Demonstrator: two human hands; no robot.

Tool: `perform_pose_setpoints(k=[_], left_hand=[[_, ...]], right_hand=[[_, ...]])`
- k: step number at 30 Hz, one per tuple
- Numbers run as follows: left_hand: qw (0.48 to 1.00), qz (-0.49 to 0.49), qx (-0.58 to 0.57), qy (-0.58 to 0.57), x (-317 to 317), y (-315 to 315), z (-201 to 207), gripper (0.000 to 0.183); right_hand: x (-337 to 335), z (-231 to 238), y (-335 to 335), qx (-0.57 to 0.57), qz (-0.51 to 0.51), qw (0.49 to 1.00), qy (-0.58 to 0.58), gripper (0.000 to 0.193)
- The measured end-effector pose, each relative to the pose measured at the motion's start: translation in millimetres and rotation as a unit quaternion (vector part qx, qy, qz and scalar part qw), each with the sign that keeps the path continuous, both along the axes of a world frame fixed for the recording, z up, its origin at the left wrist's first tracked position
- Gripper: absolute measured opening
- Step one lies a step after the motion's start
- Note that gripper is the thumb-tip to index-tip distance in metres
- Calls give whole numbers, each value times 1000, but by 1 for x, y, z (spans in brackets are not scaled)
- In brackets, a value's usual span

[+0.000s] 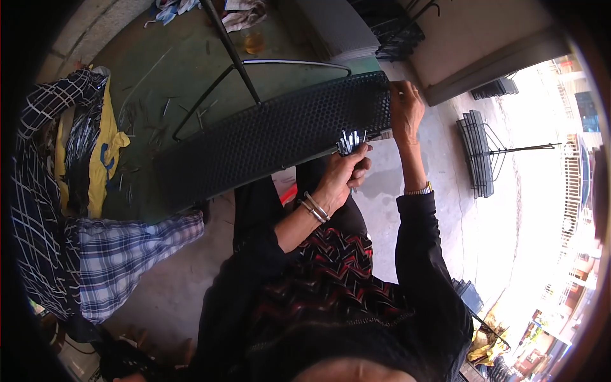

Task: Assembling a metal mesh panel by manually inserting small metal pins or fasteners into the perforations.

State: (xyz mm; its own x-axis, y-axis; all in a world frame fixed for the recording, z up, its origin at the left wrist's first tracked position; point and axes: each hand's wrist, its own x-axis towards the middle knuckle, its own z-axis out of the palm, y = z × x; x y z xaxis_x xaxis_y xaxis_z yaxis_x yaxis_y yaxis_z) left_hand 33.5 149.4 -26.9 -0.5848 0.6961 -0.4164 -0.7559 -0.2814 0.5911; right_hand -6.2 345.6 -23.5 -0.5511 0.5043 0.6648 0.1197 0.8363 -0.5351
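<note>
A long black perforated panel (280, 121), with a dark rod (230, 44) and bent braces joined to its far side, lies slantwise across the work table and over my knees. My left hand (340, 172) is closed around a bunch of short, shiny metal strips (351, 141) at the panel's near edge. At the panel's right end, my right hand (407, 111) has its fingers bent and pressed together against the corner. Whatever is between those fingertips is hidden.
Loose strips lie scattered on the green table (146, 83). To the left, a person in a plaid sleeve (133, 254) sits by a yellow cloth (105, 162) with more strips. A stack of grey sheets (337, 32) stands at the back. Another rodded panel (476, 153) rests on the floor at right.
</note>
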Motion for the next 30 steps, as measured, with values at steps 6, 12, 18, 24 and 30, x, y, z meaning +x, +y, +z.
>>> perform_pose_setpoints(k=[6,12,18,24,30], left_hand=[[999,10,30,-8,-1,-1,-4,26],[999,42,14,3,-4,0,-3,22],[998,59,27,-6,-2,5,-14,20],[999,42,-4,-8,5,5,-10,20],[998,38,13,-56,2,6,-24,18]], right_hand=[[3,8,-10,89,-61,982,-156,19],[52,28,-34,-211,255,919,-213,16],[66,39,-43,-294,216,908,-208,13],[44,43,-20,-106,31,994,7,14],[15,14,6,-86,16,996,5,17]])
